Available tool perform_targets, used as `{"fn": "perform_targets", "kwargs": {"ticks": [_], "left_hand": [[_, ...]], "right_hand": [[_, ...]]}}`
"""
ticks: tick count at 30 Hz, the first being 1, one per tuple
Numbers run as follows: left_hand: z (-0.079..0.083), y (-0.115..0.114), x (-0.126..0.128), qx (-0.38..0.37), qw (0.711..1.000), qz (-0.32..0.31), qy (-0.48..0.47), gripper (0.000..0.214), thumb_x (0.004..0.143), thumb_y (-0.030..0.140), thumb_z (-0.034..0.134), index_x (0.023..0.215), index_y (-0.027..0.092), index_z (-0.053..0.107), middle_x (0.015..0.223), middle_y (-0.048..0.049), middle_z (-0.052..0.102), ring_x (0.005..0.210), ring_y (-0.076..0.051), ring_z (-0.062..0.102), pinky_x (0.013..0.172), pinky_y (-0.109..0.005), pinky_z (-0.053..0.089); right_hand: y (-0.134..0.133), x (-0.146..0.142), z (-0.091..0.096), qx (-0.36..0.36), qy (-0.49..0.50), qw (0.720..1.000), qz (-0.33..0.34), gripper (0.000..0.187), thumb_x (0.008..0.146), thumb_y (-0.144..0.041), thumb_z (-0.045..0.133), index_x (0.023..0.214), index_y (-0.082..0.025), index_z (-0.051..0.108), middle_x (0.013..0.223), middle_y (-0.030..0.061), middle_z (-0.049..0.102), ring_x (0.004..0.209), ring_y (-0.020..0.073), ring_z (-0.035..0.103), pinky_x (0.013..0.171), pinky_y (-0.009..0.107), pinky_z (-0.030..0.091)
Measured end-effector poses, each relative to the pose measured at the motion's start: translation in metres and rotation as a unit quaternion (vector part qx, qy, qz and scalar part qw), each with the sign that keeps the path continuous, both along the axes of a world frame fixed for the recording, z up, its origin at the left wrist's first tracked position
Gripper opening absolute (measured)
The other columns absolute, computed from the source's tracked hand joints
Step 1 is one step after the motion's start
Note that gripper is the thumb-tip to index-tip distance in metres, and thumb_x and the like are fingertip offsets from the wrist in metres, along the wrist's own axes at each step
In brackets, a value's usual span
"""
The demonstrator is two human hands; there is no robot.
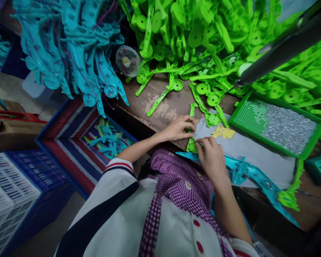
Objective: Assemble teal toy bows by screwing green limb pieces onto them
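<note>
My left hand (178, 128) is at the table edge, its fingers curled over a narrow bright-green plastic part (192, 145). At the lower end of that part, my right hand (212, 155) has thumb and fingertips pinched together; whatever they hold is too small or hidden to make out. A long turquoise plastic part (256, 175) lies below and right of the fingers, partly covered by my right hand. Under it is a grey cloth (267, 157) with a yellow animal-shaped patch (223, 132). Loose green parts (214, 119) lie just beyond my hands.
A green tray (280, 150) of small silvery pieces stands right. Green parts (198, 32) pile up behind, turquoise parts with wires (80, 53) at left. A dark tapered tool (278, 46) slants in from upper right. Below left are a striped-lined bin (66, 139) and crates (13, 192).
</note>
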State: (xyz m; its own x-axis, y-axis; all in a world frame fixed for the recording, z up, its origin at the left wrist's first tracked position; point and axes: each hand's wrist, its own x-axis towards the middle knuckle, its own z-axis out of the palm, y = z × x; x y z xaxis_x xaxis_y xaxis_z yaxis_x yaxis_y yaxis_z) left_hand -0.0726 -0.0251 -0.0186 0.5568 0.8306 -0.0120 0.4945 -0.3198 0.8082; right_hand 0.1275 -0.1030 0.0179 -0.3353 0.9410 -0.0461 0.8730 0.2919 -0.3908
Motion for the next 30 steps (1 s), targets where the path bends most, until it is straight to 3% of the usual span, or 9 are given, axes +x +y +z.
{"fn": "perform_targets", "kwargs": {"ticks": [7,11,15,20,25,30], "left_hand": [[0.004,-0.004,-0.002,0.002,1.000,-0.017,0.022,0.016,0.092,0.033,0.070,0.106,0.025,0.072,0.134,-0.0079,0.060,0.129,-0.025,0.055,0.109,-0.047,0.037],[0.003,-0.005,-0.002,0.012,0.999,-0.020,0.024,0.019,0.093,0.034,0.068,0.109,0.024,0.072,0.134,-0.0093,0.060,0.130,-0.026,0.054,0.109,-0.046,0.036],[0.000,-0.005,-0.002,0.018,0.999,-0.020,0.039,0.022,0.094,0.037,0.066,0.112,0.026,0.071,0.136,-0.0085,0.059,0.131,-0.027,0.053,0.109,-0.048,0.036],[0.000,-0.006,-0.001,0.031,0.998,-0.021,0.058,0.023,0.095,0.038,0.063,0.115,0.029,0.071,0.137,-0.0084,0.056,0.128,-0.027,0.051,0.110,-0.049,0.037],[-0.008,-0.010,0.002,0.099,0.993,-0.045,0.050,0.020,0.094,0.023,0.058,0.100,0.030,0.076,0.152,-0.0060,0.046,0.142,-0.030,0.038,0.114,-0.052,0.033],[-0.021,-0.011,0.001,0.159,0.982,-0.095,0.039,0.031,0.089,0.012,0.053,0.086,0.029,0.078,0.154,-0.0012,0.048,0.150,-0.029,0.031,0.115,-0.055,0.029]], "right_hand": [[-0.009,0.005,0.001,0.017,-0.053,0.998,0.017,0.033,0.106,-0.030,0.036,0.108,-0.020,0.067,0.097,0.0089,0.070,0.078,0.0216,0.055,0.080,0.035,0.033],[-0.010,0.005,-0.003,0.029,-0.086,0.995,0.035,0.034,0.104,-0.024,0.038,0.119,-0.021,0.068,0.095,0.0080,0.068,0.074,0.0213,0.053,0.078,0.035,0.034],[-0.013,0.015,-0.004,0.041,-0.097,0.991,0.083,0.035,0.101,-0.020,0.042,0.125,-0.020,0.067,0.101,0.0084,0.068,0.074,0.0212,0.052,0.079,0.035,0.035],[-0.019,0.023,-0.004,0.051,-0.121,0.987,0.090,0.038,0.099,-0.015,0.043,0.127,-0.020,0.068,0.106,0.0110,0.067,0.072,0.0200,0.050,0.078,0.035,0.035],[-0.019,0.020,-0.005,0.068,-0.158,0.980,0.099,0.039,0.096,-0.012,0.046,0.126,-0.019,0.068,0.105,0.0103,0.066,0.068,0.0191,0.047,0.075,0.035,0.034],[-0.019,0.023,-0.010,0.097,-0.163,0.976,0.104,0.038,0.096,-0.013,0.046,0.127,-0.020,0.067,0.103,0.0092,0.066,0.067,0.0187,0.046,0.075,0.034,0.035]]}}
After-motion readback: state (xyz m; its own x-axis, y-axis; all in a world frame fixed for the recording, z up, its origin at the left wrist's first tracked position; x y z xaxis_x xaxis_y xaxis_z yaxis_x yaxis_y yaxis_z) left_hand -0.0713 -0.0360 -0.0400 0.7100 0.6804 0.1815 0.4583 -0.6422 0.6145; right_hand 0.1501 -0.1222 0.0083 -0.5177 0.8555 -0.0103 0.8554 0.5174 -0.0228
